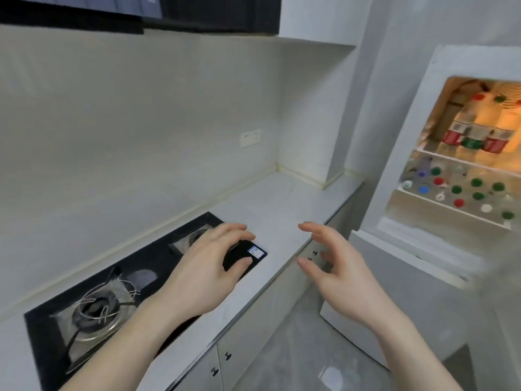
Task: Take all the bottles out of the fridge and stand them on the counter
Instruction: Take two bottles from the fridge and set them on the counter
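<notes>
Starting from zero on the head view, the only view here: no bottle on the counter yet, all of them sit in the fridge at the right with its door open

- left hand: empty, fingers loosely spread, hovering over the near corner of the black hob; can't tell if it touches the glass
- right hand: empty, fingers relaxed and slightly curled, out past the counter edge over the floor, between counter and fridge
- upper shelf bottles: tall pale ones with red and green labels, packed side by side, touching
- lower shelf bottles: seen mostly as caps (green, red, blue, white), tightly packed, behind a low front rail
- free counter: white strip between hob and the corner by the wall, near the fridge

Risks as I read it:
- bottles packed so tight that pulling one drags or tips its neighbour; the front row goes first
- lower rail means lift before pull, a straight drag would catch the base
- cold bottles may be slick with condensation, so grip the body, not the cap
- tall bottles tip easily if set near the counter edge or on the hob burners; place them at the back first
- fridge area is blurred, so exact count is unclear
</notes>
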`<act>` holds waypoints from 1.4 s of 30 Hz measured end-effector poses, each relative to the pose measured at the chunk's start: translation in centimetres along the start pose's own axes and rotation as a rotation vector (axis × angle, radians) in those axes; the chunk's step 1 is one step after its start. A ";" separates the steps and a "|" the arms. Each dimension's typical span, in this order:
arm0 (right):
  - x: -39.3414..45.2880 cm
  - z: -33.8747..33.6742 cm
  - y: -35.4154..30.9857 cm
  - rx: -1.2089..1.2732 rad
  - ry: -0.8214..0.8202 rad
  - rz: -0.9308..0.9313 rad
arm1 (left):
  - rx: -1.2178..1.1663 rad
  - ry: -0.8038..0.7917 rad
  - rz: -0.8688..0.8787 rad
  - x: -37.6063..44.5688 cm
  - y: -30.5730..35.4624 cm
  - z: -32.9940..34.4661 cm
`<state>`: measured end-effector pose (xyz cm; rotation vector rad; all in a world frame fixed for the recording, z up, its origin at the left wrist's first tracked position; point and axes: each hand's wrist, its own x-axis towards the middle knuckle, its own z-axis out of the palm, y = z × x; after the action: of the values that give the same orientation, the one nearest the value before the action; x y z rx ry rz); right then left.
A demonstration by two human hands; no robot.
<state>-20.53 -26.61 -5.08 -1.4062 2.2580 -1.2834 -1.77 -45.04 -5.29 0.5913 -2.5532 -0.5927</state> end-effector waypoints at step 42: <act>19.6 -29.6 21.6 -0.176 0.717 0.296 | -0.249 -0.274 0.639 50.2 19.0 23.2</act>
<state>-61.21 -21.68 2.03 -0.6458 2.9405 -1.7012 -59.80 -47.36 1.77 -0.4108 -2.6416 -0.7674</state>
